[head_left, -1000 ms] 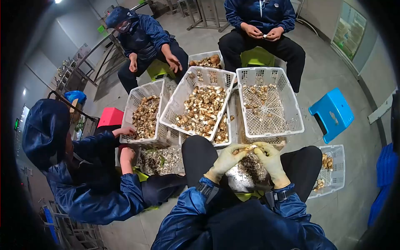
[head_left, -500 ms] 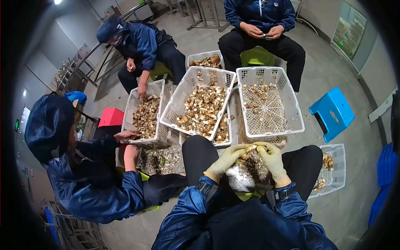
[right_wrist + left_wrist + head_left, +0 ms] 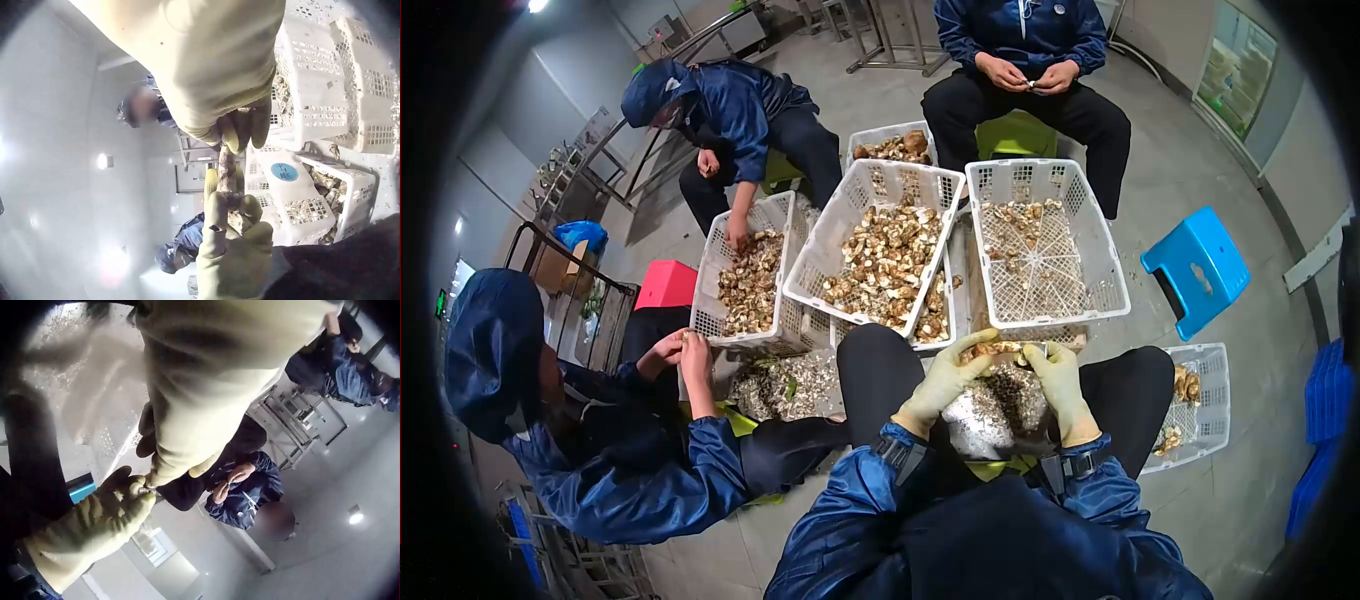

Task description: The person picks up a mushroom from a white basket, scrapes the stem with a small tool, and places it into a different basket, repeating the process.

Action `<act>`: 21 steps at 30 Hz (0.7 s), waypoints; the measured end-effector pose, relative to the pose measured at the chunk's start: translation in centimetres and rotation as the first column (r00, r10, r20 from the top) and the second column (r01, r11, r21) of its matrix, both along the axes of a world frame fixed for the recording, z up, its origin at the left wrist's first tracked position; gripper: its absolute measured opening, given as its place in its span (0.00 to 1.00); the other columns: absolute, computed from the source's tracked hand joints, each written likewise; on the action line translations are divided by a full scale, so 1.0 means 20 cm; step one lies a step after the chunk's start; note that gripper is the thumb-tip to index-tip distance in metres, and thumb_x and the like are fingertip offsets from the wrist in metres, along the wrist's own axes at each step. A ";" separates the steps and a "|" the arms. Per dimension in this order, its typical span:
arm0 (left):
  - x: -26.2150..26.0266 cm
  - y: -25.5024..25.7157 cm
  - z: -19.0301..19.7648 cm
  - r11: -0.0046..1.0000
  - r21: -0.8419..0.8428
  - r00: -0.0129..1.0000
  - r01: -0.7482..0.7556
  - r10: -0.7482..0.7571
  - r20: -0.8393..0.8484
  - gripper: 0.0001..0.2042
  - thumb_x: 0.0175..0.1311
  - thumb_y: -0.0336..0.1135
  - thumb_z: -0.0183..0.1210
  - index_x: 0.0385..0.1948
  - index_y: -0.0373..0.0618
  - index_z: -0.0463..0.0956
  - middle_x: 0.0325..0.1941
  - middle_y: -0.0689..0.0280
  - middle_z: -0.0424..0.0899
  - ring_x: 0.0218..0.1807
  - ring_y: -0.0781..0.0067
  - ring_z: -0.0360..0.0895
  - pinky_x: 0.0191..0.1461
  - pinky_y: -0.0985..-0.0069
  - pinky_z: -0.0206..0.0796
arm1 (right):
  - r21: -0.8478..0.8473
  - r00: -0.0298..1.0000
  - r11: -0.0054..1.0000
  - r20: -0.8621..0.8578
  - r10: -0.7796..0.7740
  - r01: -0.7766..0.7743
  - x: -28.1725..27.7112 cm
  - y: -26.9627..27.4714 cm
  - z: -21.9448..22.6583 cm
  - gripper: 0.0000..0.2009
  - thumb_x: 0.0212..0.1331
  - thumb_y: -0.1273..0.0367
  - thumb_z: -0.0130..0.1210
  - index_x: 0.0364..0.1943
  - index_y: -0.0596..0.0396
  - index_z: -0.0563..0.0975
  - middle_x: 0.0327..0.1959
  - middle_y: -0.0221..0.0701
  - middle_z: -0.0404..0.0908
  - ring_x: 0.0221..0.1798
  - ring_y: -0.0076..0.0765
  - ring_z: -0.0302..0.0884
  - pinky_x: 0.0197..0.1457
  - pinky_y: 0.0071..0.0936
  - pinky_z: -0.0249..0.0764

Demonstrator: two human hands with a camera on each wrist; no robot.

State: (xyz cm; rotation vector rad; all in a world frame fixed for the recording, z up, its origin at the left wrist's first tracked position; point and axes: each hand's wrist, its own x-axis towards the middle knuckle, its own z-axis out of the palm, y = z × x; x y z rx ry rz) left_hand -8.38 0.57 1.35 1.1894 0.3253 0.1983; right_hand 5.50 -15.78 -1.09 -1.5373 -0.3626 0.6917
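In the head view my gloved left hand (image 3: 945, 388) and gloved right hand (image 3: 1063, 392) meet between the knees, pinching a long brown-and-white mushroom piece (image 3: 992, 349) from both sides. The right wrist view shows the piece (image 3: 226, 176) spanning the two hands, the left hand (image 3: 234, 256) at its thicker end and the right hand (image 3: 206, 69) at its other end. In the left wrist view the left hand (image 3: 203, 387) fills the upper part, and the right hand (image 3: 87, 528) touches a small part of the piece. Below the hands lies a heap of dark and pale trimmings (image 3: 1012, 395).
White crates of mushrooms (image 3: 875, 265) stand ahead, one crate (image 3: 1040, 280) sparsely filled. Another crate (image 3: 1200, 410) sits on the floor at the right, near a blue stool (image 3: 1197, 272). Seated people are at the left (image 3: 615, 430), back left (image 3: 745, 120) and across (image 3: 1025, 85).
Both hands have drawn slightly apart, and more of the mushroom piece shows between them. The person at the left has pulled a hand back from the crate; the one at back left has reached into it.
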 end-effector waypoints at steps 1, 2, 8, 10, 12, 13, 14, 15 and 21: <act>0.00 0.00 0.00 1.000 0.003 0.999 -0.009 0.009 -0.036 0.23 0.69 0.33 0.60 0.65 0.42 0.70 0.50 0.70 0.81 0.41 0.86 0.78 0.40 0.89 0.68 | 0.032 1.000 0.999 -0.011 0.006 -0.006 0.00 0.00 0.00 0.09 0.64 0.69 0.61 0.41 0.63 0.83 0.33 0.26 0.85 0.33 0.18 0.77 0.37 0.18 0.71; 0.00 0.00 0.00 1.000 0.005 0.997 -0.019 0.019 -0.072 0.23 0.69 0.34 0.60 0.65 0.43 0.70 0.48 0.71 0.81 0.39 0.87 0.78 0.38 0.90 0.67 | 0.063 1.000 0.998 -0.022 0.013 -0.012 -0.01 0.01 0.00 0.09 0.64 0.70 0.61 0.41 0.63 0.83 0.33 0.27 0.86 0.33 0.18 0.77 0.37 0.18 0.71; 0.01 0.01 -0.11 0.991 0.121 0.998 -0.051 0.047 0.041 0.21 0.71 0.37 0.59 0.64 0.45 0.71 0.45 0.71 0.82 0.38 0.86 0.77 0.37 0.89 0.67 | 0.097 0.908 0.995 0.419 -0.008 -0.036 -0.05 0.04 0.01 0.10 0.61 0.72 0.63 0.44 0.62 0.84 0.37 0.26 0.85 0.35 0.17 0.77 0.40 0.17 0.72; 0.00 0.01 -0.03 0.992 0.122 0.999 -0.023 0.029 -0.046 0.22 0.71 0.38 0.59 0.64 0.43 0.71 0.46 0.70 0.82 0.38 0.84 0.77 0.39 0.87 0.68 | 0.037 0.956 0.999 0.294 -0.014 0.003 -0.05 0.03 0.03 0.09 0.62 0.70 0.62 0.42 0.61 0.84 0.34 0.24 0.84 0.34 0.16 0.75 0.38 0.17 0.71; 0.00 0.01 0.00 0.994 0.105 0.995 -0.005 0.015 -0.096 0.23 0.71 0.40 0.58 0.64 0.42 0.70 0.47 0.69 0.82 0.38 0.84 0.77 0.39 0.87 0.67 | -0.043 0.992 0.999 0.127 0.006 -0.001 -0.03 0.02 0.03 0.09 0.62 0.69 0.62 0.42 0.61 0.84 0.33 0.24 0.84 0.33 0.16 0.75 0.37 0.18 0.70; 0.00 0.02 0.00 0.996 0.089 0.995 -0.002 0.012 -0.103 0.23 0.72 0.41 0.58 0.65 0.42 0.70 0.47 0.69 0.82 0.38 0.84 0.77 0.38 0.88 0.67 | 0.037 0.996 0.999 0.086 0.008 -0.012 -0.02 0.01 0.00 0.10 0.63 0.68 0.61 0.42 0.62 0.84 0.31 0.24 0.84 0.32 0.16 0.75 0.36 0.17 0.70; 0.00 0.02 0.00 0.997 0.073 0.994 0.000 0.008 -0.110 0.23 0.72 0.42 0.57 0.65 0.42 0.70 0.47 0.69 0.82 0.38 0.84 0.77 0.37 0.88 0.66 | 0.033 0.999 0.999 0.046 0.013 -0.014 -0.01 0.01 -0.01 0.10 0.64 0.68 0.61 0.41 0.62 0.84 0.32 0.25 0.85 0.33 0.16 0.76 0.37 0.17 0.70; 0.00 0.02 0.00 0.998 0.070 0.994 -0.008 0.015 -0.110 0.22 0.73 0.42 0.56 0.64 0.43 0.71 0.46 0.68 0.83 0.36 0.84 0.77 0.36 0.88 0.66 | 0.029 1.000 0.999 0.006 0.016 -0.017 0.00 0.01 0.00 0.10 0.64 0.69 0.61 0.41 0.62 0.84 0.33 0.26 0.85 0.33 0.17 0.76 0.38 0.17 0.71; 0.01 0.02 -0.04 0.999 0.041 0.993 -0.021 0.026 -0.118 0.18 0.75 0.42 0.53 0.59 0.42 0.74 0.43 0.67 0.86 0.31 0.86 0.76 0.32 0.89 0.65 | 0.086 0.872 0.995 0.489 0.006 -0.055 -0.07 0.04 0.13 0.08 0.62 0.73 0.61 0.41 0.64 0.84 0.38 0.29 0.86 0.38 0.19 0.79 0.44 0.17 0.74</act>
